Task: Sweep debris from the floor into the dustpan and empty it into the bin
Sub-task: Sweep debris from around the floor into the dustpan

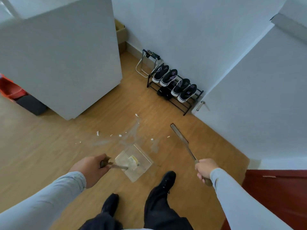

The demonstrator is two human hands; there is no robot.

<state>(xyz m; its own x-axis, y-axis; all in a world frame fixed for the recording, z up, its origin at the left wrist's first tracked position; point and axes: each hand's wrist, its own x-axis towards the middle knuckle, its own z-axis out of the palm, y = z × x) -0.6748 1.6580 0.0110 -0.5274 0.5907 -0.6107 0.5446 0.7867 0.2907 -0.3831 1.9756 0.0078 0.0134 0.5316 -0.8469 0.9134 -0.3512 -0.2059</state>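
A clear dustpan sits on the wooden floor in front of my feet, with pale debris and a yellowish scrap inside it. My left hand grips its dark handle. My right hand grips the wooden handle of a long, flat brush that slants up and away, its far end over the floor to the right of the pan. Small white debris bits and a pale dusty smear lie on the floor just beyond the pan.
A shoe rack with several dark sneakers stands against the far wall. A white cabinet rises at the left, with a dark bin and a red object beside it. A white door with a handle is at the right.
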